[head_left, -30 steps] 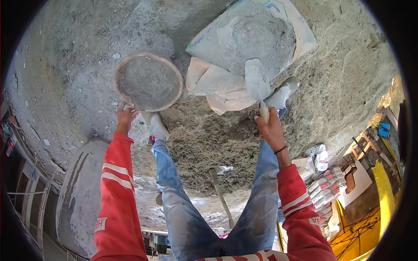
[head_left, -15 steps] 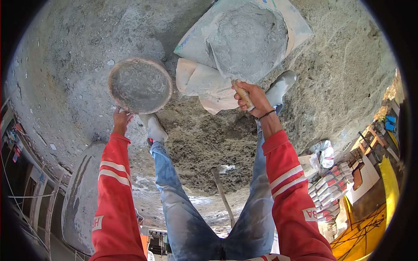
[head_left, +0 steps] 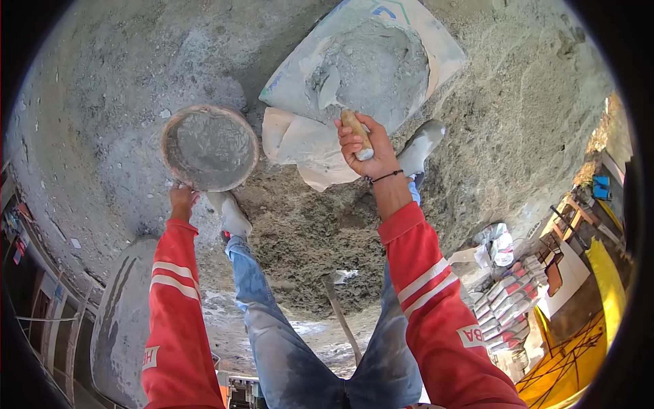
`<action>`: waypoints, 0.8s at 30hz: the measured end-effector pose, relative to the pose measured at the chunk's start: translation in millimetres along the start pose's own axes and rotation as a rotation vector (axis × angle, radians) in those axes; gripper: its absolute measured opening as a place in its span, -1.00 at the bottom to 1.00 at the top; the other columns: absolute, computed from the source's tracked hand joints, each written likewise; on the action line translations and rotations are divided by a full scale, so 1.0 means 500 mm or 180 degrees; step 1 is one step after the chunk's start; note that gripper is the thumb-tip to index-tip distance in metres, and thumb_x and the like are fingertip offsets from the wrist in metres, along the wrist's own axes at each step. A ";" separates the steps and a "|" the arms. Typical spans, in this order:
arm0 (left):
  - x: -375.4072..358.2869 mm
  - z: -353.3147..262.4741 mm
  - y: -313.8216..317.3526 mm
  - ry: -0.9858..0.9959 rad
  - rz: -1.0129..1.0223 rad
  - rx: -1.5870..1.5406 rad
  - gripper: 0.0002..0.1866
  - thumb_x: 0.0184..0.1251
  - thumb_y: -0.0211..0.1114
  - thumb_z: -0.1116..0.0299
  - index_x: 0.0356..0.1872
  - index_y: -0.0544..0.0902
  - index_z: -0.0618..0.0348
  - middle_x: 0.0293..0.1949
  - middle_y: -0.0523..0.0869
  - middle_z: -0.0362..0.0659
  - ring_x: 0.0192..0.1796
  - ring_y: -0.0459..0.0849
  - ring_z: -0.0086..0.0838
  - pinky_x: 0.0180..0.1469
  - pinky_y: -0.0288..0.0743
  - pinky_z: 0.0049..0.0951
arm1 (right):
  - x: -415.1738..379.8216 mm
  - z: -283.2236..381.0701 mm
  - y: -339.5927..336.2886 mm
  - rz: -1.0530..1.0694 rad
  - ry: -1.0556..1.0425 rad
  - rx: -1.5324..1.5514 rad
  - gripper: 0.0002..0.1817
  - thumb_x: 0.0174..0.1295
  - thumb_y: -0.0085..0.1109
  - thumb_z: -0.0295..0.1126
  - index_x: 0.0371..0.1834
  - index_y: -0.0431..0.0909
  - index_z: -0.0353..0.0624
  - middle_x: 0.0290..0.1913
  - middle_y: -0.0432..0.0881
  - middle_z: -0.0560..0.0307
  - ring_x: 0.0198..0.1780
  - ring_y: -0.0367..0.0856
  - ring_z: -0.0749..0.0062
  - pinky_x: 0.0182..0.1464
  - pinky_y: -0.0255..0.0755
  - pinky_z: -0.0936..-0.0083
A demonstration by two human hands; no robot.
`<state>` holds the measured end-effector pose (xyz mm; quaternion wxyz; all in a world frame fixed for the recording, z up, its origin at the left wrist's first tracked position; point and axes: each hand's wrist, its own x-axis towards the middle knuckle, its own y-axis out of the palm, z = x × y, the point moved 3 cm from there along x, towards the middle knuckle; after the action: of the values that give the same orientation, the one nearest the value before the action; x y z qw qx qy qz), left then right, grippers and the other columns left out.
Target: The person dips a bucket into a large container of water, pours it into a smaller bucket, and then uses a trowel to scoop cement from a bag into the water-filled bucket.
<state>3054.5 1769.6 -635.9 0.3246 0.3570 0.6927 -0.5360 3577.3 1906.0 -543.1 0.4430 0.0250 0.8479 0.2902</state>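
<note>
My right hand [head_left: 373, 151] is wrapped round the wooden handle of a trowel [head_left: 357, 135]. Its blade is pushed into the left side of a heap of wet grey mortar [head_left: 388, 71], partly sunk in it. The mortar lies on an opened paper sack [head_left: 443, 44] spread on the ground. At the near left rim of a round shallow basin [head_left: 246, 126], my left hand [head_left: 182, 198] grips the edge with its fingers. Wet grey mortar coats the inside of the basin. The left fingertips are partly hidden by the rim.
My feet stand either side of a dug, crumbly patch of soil [head_left: 306, 225]. A wooden handle [head_left: 342, 317] lies between my legs. Stacked bags [head_left: 507, 300], a plastic bag [head_left: 501, 244] and yellow sheeting [head_left: 569, 354] are at the right. A large grey slab-like object [head_left: 122, 320] is at the left.
My right hand has moved left and forward with the trowel, whose blade now cuts into the mortar's left side. My left hand stays at the basin's rim. The view has shifted slightly.
</note>
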 end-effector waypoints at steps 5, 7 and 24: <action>0.051 0.031 -0.011 -0.0022 -0.0033 0.0186 -0.57 0.51 0.23 0.30 0.32 0.39 0.01 -0.12 0.69 -0.12 -0.32 0.77 -0.29 -0.46 0.53 -0.38 | -0.158 0.043 0.047 -0.1828 -0.1127 -0.3640 -0.67 0.39 0.13 -0.19 -0.04 0.39 -0.24 -0.42 0.54 0.17 -0.53 0.55 0.51 -0.53 0.46 0.56; 0.060 0.041 -0.018 -0.0004 -0.0008 0.0068 -0.58 0.50 0.23 0.31 0.31 0.40 0.01 -0.13 0.69 -0.13 -0.33 0.77 -0.29 -0.47 0.53 -0.37 | -0.216 0.104 0.077 -0.2479 -0.1579 -0.5442 -0.66 0.36 0.17 -0.21 -0.03 0.35 -0.23 -0.40 0.62 0.00 -0.47 0.68 0.29 -0.48 0.56 0.34; 0.021 0.048 -0.013 -0.0168 -0.0078 -0.0201 -0.47 0.46 0.24 0.43 0.40 0.34 -0.07 -0.10 0.72 -0.15 -0.33 0.76 -0.39 -0.33 0.58 -0.38 | -0.075 0.406 -0.118 -0.3784 -0.2761 -0.7716 -0.62 0.17 0.14 -0.43 0.04 0.32 -0.27 -0.23 0.67 -0.52 -0.16 0.68 -0.46 -0.10 0.57 -0.17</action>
<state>3045.0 1746.5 -646.5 0.3473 0.3238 0.7048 -0.5270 3768.4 1941.2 -634.9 0.4652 -0.6340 -0.2396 0.5694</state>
